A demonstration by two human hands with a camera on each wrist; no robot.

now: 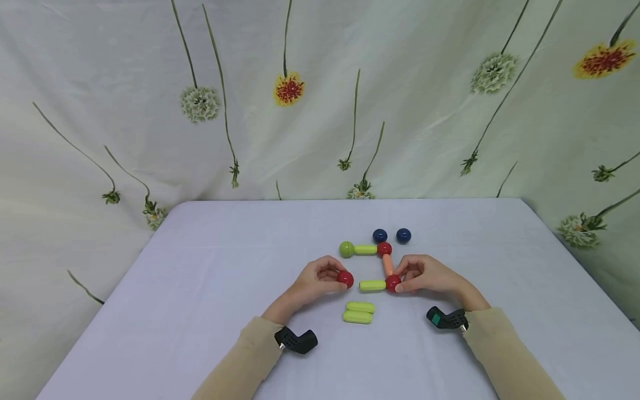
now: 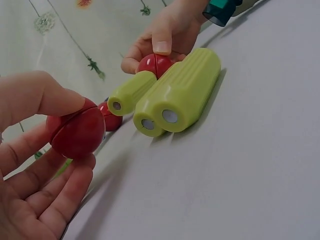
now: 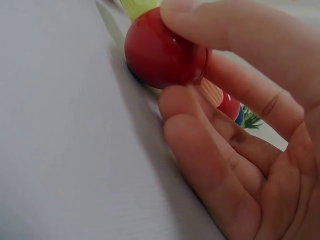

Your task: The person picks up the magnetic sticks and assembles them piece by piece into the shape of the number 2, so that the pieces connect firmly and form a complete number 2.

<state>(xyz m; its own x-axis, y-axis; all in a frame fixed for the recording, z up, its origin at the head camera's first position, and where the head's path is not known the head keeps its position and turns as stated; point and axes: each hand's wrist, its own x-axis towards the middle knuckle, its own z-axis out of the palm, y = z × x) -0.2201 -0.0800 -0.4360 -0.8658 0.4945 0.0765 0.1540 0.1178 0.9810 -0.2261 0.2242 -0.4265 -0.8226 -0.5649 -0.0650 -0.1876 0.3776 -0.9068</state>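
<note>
Currently, left hand [image 1: 316, 280] pinches a lone red ball [image 1: 345, 279], right hand [image 1: 425, 273] the corner ball [image 1: 393, 283]; probably best to hold the corner steady, green rod [image 1: 372, 285] flat.

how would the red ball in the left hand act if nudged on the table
The red ball would probably roll easily, being round. It looks stiff, with no dent where the left hand grips it, and its glossy surface may feel slippery.

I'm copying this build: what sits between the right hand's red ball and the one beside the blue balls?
In the head view, an orange rod links that red ball to the far red ball.
</note>
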